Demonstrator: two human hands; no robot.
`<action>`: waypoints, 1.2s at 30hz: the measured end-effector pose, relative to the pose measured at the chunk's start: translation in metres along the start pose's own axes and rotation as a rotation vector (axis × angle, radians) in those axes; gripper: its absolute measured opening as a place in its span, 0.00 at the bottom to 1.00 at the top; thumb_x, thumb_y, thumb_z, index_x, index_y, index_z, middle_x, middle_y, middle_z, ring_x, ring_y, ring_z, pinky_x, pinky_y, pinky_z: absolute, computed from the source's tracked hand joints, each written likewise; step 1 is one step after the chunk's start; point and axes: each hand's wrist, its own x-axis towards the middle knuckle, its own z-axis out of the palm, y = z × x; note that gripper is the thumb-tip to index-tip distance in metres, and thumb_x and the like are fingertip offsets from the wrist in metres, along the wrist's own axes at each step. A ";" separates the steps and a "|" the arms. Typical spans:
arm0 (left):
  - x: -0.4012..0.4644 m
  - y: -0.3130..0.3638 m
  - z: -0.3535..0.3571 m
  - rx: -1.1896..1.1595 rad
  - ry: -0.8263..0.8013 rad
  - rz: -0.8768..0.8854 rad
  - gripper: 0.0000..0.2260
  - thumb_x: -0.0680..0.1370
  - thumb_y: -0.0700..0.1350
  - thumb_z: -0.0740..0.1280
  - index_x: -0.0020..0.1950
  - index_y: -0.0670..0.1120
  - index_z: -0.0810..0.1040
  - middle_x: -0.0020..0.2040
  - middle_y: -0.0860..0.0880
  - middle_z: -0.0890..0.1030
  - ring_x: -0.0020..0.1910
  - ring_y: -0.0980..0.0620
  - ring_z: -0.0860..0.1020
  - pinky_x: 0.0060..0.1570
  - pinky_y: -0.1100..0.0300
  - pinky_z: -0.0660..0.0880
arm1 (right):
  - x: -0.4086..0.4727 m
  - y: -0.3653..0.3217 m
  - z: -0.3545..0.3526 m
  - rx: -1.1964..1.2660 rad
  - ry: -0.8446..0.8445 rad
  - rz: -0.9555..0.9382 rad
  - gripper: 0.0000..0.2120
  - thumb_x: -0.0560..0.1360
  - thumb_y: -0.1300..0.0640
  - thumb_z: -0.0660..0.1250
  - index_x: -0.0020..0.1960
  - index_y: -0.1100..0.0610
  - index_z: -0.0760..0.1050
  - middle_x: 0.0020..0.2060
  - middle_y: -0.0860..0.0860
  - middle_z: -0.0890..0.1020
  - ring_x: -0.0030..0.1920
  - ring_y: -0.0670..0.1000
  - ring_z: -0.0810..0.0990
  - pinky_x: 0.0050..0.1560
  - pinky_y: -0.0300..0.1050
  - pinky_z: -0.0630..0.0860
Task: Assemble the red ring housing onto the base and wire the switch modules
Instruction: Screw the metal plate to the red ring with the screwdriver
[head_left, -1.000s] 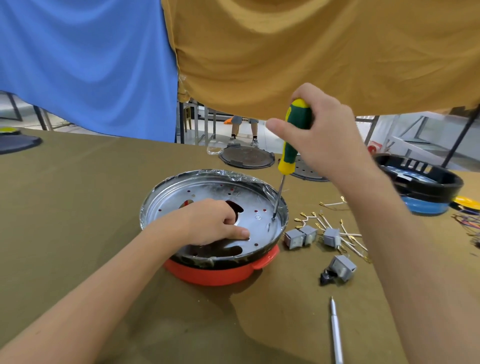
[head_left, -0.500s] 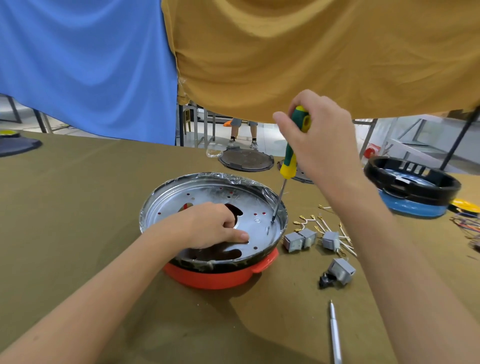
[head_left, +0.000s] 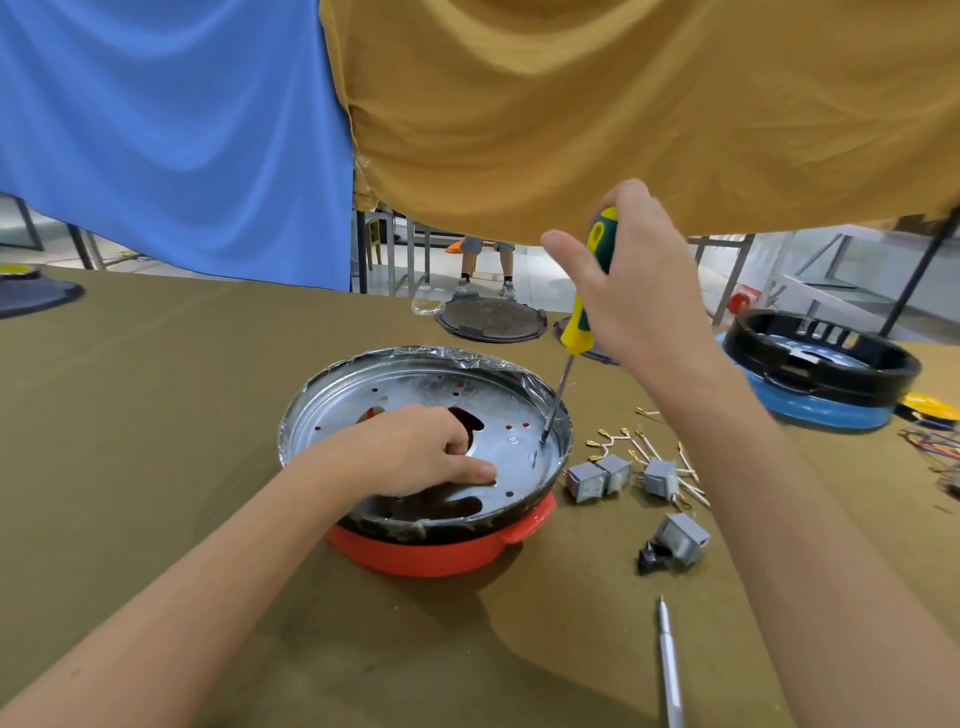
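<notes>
Left hand presses metal base steady on red ring housing; right hand grip wraps screwdriver, tip on right-side screw.

Olive cloth-covered table; blue drape beside mustard drape; pale floor, metal frames beyond.

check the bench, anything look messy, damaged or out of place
Mostly tidy. The clear plastic film on the metal base's rim is wrinkled and loose. One grey switch module lies tipped, apart from the other three; their wire leads are scattered.
</notes>
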 end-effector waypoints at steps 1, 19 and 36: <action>0.000 0.000 0.000 0.000 0.001 -0.001 0.23 0.76 0.64 0.64 0.34 0.47 0.65 0.30 0.52 0.67 0.29 0.53 0.65 0.31 0.60 0.62 | 0.001 0.001 -0.001 0.107 -0.085 0.019 0.15 0.81 0.47 0.63 0.60 0.57 0.67 0.44 0.51 0.69 0.40 0.52 0.70 0.39 0.45 0.67; 0.000 0.000 -0.001 0.011 -0.008 0.011 0.23 0.77 0.65 0.63 0.34 0.47 0.64 0.30 0.52 0.67 0.28 0.53 0.65 0.32 0.59 0.62 | -0.001 -0.006 0.007 0.277 -0.166 0.000 0.10 0.82 0.50 0.60 0.60 0.53 0.66 0.39 0.49 0.70 0.35 0.43 0.71 0.35 0.34 0.70; 0.002 -0.002 -0.001 0.010 0.013 -0.002 0.23 0.74 0.66 0.65 0.34 0.48 0.68 0.31 0.52 0.71 0.31 0.52 0.69 0.35 0.58 0.65 | 0.003 -0.006 -0.002 0.361 -0.266 0.010 0.11 0.83 0.52 0.59 0.64 0.50 0.70 0.50 0.53 0.74 0.45 0.50 0.75 0.46 0.37 0.75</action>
